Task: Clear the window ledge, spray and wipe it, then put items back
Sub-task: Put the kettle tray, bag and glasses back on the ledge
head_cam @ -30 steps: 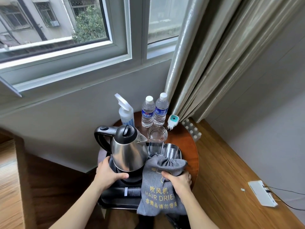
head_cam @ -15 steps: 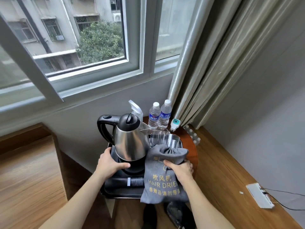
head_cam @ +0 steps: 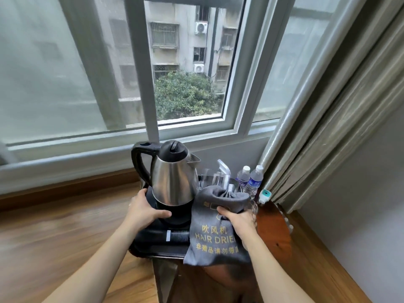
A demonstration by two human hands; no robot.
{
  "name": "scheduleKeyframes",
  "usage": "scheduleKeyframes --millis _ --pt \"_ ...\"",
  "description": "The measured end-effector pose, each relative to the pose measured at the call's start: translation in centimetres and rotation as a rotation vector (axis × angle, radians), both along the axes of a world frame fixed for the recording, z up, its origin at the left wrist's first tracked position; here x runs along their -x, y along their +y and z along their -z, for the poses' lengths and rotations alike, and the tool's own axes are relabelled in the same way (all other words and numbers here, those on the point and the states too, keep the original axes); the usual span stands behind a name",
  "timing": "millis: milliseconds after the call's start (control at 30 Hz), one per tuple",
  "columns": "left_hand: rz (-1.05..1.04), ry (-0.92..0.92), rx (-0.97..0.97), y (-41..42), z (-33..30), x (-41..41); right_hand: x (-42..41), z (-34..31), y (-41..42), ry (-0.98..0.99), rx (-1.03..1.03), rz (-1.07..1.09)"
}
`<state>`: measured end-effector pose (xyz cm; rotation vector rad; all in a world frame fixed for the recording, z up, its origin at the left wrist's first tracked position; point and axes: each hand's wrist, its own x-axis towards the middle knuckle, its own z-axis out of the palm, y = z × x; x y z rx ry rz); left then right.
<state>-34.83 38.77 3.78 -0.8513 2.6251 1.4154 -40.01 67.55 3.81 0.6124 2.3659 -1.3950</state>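
Note:
A black tray (head_cam: 157, 246) carries a steel kettle (head_cam: 175, 180) on its black base, a few clear glasses (head_cam: 218, 180) and a grey hair dryer bag (head_cam: 209, 237) with yellow lettering. My left hand (head_cam: 144, 211) grips the tray's left edge beside the kettle base. My right hand (head_cam: 238, 219) is closed over the bag at the tray's right side. The tray is held above the left part of a round wooden table (head_cam: 273, 228). The wooden window ledge (head_cam: 54, 226) stretches to the left, under the window.
A spray bottle (head_cam: 223, 169) and two water bottles (head_cam: 253, 180) stand on the table behind the tray. A white and teal plug-in device (head_cam: 264, 195) lies near them. A heavy curtain (head_cam: 328, 127) hangs at the right. Wooden floor lies below right.
The tray, held in both hands, has risen off the round table and shifted left toward the ledge. My view has tilted up to the window.

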Motion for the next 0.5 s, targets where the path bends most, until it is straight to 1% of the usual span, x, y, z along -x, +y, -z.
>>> scheduleKeyframes --millis 67,167,400,467,500 --pt "-0.062 0.008 0.0 -1.4 -0.7 -1.3 -0.1 -1.0 -1.7 0.005 0.048 -0.058" --pt "-0.166 0.024 0.006 -3.0 -1.4 -3.8 0.1 -0.7 -4.7 0.059 0.006 -0.123" --pt "-0.406 0.059 -0.02 -7.5 -2.1 -11.4 -1.0 -2.4 -11.8 0.023 -0.026 -0.38" --pt "-0.479 0.078 -0.037 -9.7 -1.4 -14.1 -1.9 -2.5 -14.7 0.029 -0.033 -0.448" --pt "-0.515 0.087 -0.044 -11.7 0.4 -15.4 -2.4 -2.4 -16.2 0.027 -0.024 -0.48"
